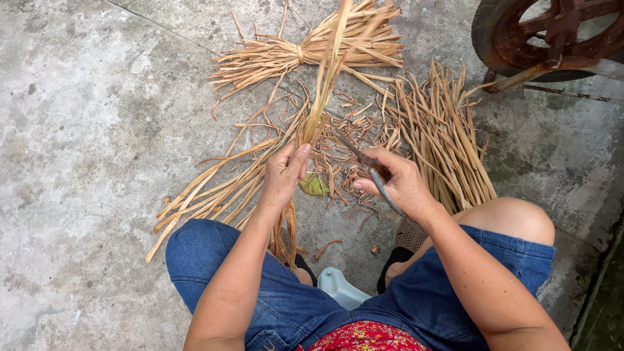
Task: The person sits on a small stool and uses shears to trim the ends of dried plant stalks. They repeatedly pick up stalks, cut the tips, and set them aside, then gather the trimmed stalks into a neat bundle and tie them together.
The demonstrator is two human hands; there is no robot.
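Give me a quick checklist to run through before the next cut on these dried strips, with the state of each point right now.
1. Left hand has a firm grip on the upright bunch of strips: ok.
2. Right hand holds the knife by its handle: ok.
3. Blade tip points toward the bunch, apart from the left fingers: ok.
4. Blade sharpness: cannot tell.
5. Knees clear of the blade path: ok.
6. Cut scraps litter the concrete floor between the feet: not ok.
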